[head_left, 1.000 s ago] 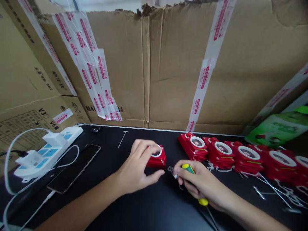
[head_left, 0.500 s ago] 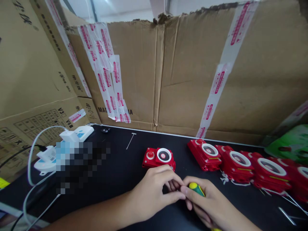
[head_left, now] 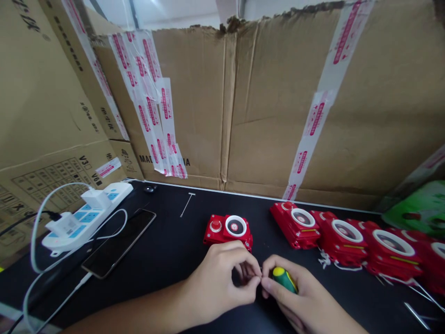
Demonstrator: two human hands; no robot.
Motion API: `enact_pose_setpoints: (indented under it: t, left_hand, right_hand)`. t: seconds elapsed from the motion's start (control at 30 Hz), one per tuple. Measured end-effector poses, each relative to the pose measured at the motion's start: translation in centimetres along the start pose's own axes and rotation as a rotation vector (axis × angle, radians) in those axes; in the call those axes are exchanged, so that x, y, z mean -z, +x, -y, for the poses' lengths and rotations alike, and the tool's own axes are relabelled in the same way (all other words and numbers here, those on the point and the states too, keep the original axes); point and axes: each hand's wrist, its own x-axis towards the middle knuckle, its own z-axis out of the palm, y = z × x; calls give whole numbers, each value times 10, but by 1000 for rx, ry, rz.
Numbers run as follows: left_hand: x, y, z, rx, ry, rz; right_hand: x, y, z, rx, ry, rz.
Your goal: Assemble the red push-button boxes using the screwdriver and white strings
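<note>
My left hand (head_left: 227, 280) is closed in a pinch, thumb against fingertips, on something too small to make out. Its fingertips meet those of my right hand (head_left: 295, 292), whose thumb and forefinger are also together. Tucked in my right palm is a screwdriver with a green and yellow handle (head_left: 285, 279); its shaft is hidden. Just beyond my left hand lies a red box-shaped device (head_left: 216, 235) with a white ring and a red knob, its near edge partly covered by the hand.
Several similar red devices (head_left: 301, 225) stand in a row at the right, with white cords by them. A T-shaped metal tool (head_left: 187, 204) lies at the back. At left are a phone (head_left: 120, 243) and a power strip (head_left: 116, 190) with cables. Cardboard walls (head_left: 194, 106) enclose the black table.
My fingertips have drawn slightly apart and my left hand has shifted a little left. The screwdriver stays in my right hand. The view has moved slightly.
</note>
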Motion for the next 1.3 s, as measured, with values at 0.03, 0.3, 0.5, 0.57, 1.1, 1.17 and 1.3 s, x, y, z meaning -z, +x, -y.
enact_pose_setpoints:
  t: [0.03, 0.3, 0.5, 0.57, 1.1, 1.17, 1.3]
  left_hand:
    - [-1, 0, 0, -4, -5, -7]
    - [2, -4, 1, -62, -13, 37]
    - [6, -3, 0, -126, -13, 97]
    - [7, -3, 0, -141, 17, 125]
    - [-15, -14, 8, -363, 533, 91]
    - [-16, -15, 9, -398, 577, 74]
    - [-17, -16, 10, -415, 599, 62]
  right_hand:
    - [0, 0, -1, 1, 10, 4]
    - [-4, -6, -1, -45, 132, 42]
    - [-2, -12, 8, -108, 181, 136]
    - [-3, -12, 10, -113, 187, 162]
    - [-22, -2, -3, -159, 141, 15]
    - [-21, -1, -5, -163, 134, 26]
    - [-20, -2, -8, -163, 128, 14]
